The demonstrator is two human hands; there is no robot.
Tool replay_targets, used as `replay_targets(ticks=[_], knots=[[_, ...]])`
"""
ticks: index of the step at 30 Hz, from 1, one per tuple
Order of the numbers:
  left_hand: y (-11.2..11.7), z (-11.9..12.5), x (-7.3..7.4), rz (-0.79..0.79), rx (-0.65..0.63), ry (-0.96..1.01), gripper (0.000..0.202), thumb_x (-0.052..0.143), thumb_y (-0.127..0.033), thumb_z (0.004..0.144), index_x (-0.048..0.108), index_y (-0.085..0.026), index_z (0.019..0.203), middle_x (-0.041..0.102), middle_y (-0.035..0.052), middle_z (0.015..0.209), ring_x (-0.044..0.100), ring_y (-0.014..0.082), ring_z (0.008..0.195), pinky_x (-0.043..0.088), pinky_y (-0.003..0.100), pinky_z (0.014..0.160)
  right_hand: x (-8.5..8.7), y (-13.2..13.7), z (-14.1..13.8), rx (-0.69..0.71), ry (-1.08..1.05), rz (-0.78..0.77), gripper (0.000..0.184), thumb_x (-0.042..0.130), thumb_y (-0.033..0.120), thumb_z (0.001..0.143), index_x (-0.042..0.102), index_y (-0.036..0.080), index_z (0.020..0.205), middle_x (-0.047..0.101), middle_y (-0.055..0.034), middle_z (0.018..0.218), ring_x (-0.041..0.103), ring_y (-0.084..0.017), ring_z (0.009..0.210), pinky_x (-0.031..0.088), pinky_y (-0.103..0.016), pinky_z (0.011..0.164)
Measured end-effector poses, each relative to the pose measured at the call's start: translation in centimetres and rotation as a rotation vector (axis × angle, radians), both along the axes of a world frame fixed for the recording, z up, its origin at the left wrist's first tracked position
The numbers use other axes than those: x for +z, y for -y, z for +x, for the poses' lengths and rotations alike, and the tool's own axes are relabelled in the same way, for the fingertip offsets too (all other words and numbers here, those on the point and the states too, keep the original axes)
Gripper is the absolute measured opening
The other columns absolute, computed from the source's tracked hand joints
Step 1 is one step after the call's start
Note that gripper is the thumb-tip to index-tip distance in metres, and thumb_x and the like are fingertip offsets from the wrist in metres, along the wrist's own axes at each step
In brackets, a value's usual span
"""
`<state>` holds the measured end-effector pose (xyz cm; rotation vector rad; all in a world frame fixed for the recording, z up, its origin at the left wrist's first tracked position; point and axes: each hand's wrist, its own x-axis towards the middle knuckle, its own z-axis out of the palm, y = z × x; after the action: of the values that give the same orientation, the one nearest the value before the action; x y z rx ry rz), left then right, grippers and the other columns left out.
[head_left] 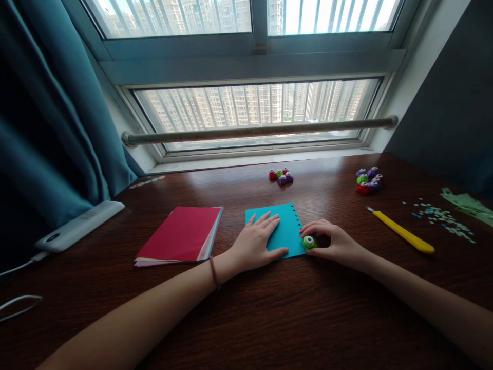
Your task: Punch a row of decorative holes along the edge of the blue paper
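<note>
A sheet of blue paper (285, 228) lies on the table, with a row of small punched holes along its right edge. My left hand (256, 239) rests flat on the sheet, fingers spread. At the sheet's lower right edge, my right hand (331, 241) grips a small green craft punch (308, 242) between thumb and fingers. The punch sits against the paper's edge, below the row of holes; whether the paper is inside its slot is hidden.
Left of the sheet lies a stack of coloured paper (181, 234), red on top. Small craft punches (281, 176) stand behind, more (370, 181) at the back right. A yellow craft knife (404, 232), paper bits (442, 218), green strips (468, 205) and a white power bank (80, 226) lie around.
</note>
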<state>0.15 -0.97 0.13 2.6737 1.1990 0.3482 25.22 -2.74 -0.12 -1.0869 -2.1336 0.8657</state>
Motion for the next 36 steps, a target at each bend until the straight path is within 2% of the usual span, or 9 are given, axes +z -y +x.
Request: replay_targets(ticks=[12, 19, 24, 27, 31, 36], knots=[[0.1, 0.0, 0.1, 0.026, -0.017, -0.006, 0.076, 0.049, -0.065, 0.08, 0.038, -0.017, 0.137, 0.037, 0.0091, 0.145, 0.026, 0.0293, 0.137, 0.021, 0.049, 0.112, -0.2, 0.0, 0.0, -0.012, 0.023, 0.016, 0.028, 0.074, 0.031, 0.069, 0.066, 0.022, 0.095, 0.066, -0.0041, 0.106, 0.054, -0.023, 0.106, 0.04, -0.04, 0.094], [0.2, 0.0, 0.3, 0.041, -0.029, 0.038, 0.071, 0.049, -0.061, 0.082, 0.039, -0.016, 0.136, 0.038, 0.0102, 0.144, 0.027, 0.0296, 0.137, 0.02, 0.051, 0.112, -0.1, 0.3, -0.2, -0.105, -0.017, -0.046, 0.037, 0.071, 0.044, 0.07, 0.065, 0.021, 0.099, 0.065, -0.0073, 0.105, 0.058, -0.023, 0.096, 0.047, -0.036, 0.078], [0.2, -0.1, 0.4, 0.082, -0.061, 0.071, 0.065, 0.05, -0.053, 0.085, 0.037, -0.017, 0.137, 0.038, 0.0093, 0.145, 0.026, 0.0275, 0.138, 0.017, 0.051, 0.114, -0.2, 0.5, -0.4, -0.139, -0.103, -0.034, 0.035, 0.059, 0.044, 0.081, 0.063, 0.021, 0.108, 0.065, -0.0064, 0.103, 0.06, -0.02, 0.089, 0.048, -0.033, 0.076], [0.3, -0.1, 0.4, 0.126, -0.092, 0.073, 0.06, 0.049, -0.048, 0.088, 0.036, -0.016, 0.138, 0.037, 0.0081, 0.145, 0.024, 0.0253, 0.139, 0.018, 0.05, 0.114, -0.3, 1.0, -0.6, -0.133, -0.084, 0.109, 0.035, 0.05, 0.039, 0.089, 0.058, 0.021, 0.117, 0.063, -0.0072, 0.108, 0.059, -0.019, 0.09, 0.049, -0.033, 0.078], [0.7, 0.0, 0.5, 0.218, -0.165, 0.081, 0.055, 0.045, -0.042, 0.091, 0.035, -0.015, 0.138, 0.038, 0.0075, 0.145, 0.024, 0.022, 0.139, 0.019, 0.046, 0.115, -0.2, 1.9, -1.0, -0.106, 0.208, 0.445, 0.04, 0.047, 0.035, 0.091, 0.051, 0.017, 0.127, 0.06, -0.01, 0.117, 0.052, -0.024, 0.104, 0.045, -0.041, 0.09], [1.3, 0.3, 0.7, 0.349, -0.263, 0.041, 0.048, 0.038, -0.035, 0.095, 0.034, -0.014, 0.138, 0.039, 0.0087, 0.144, 0.024, 0.0212, 0.139, 0.021, 0.044, 0.115, 0.0, 2.3, -1.3, -0.07, 0.428, 0.65, 0.039, 0.047, 0.034, 0.091, 0.055, 0.013, 0.123, 0.061, -0.0123, 0.115, 0.051, -0.027, 0.105, 0.046, -0.043, 0.092]])
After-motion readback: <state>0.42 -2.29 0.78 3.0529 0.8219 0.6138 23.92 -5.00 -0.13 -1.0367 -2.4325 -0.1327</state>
